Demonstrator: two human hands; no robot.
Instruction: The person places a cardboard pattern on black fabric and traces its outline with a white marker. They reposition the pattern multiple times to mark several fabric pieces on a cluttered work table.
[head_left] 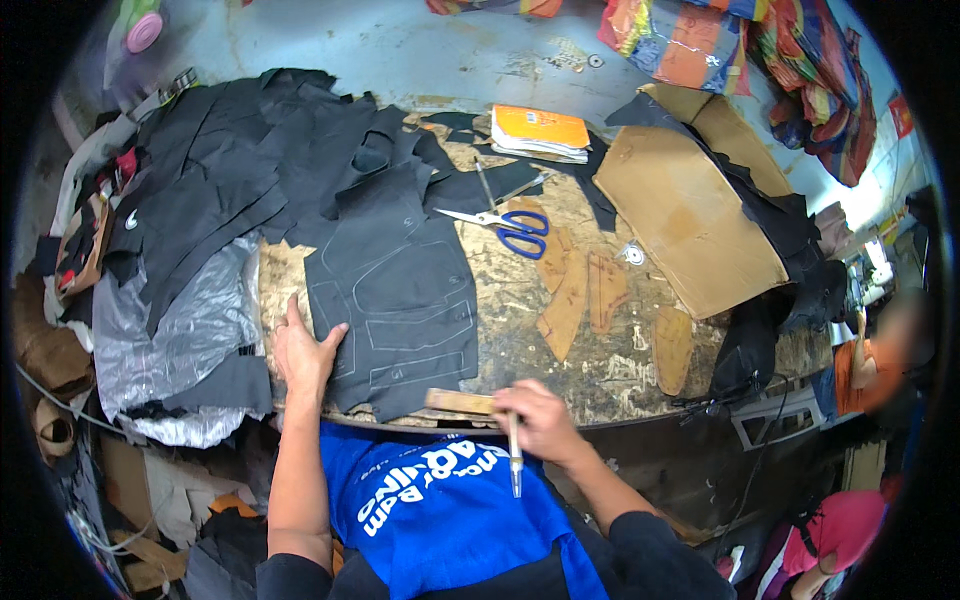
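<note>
Left hand (303, 352) is spread flat, fingers open, pressing down the left edge of a black leather piece (405, 300) with pattern outlines drawn on it, lying on the worn wooden table (600, 365). Right hand (540, 420) is curled shut around a silver pen (515, 455), tip pointing down toward the blue apron (450, 510), and sits against a small wooden block (460, 402) at the table's near edge. Blue-handled scissors (505, 228) lie further back.

left hand (305, 350) flat on marked black leather (400, 300); right hand (540, 420) holds pen (515, 455), wooden block (460, 402)
</note>
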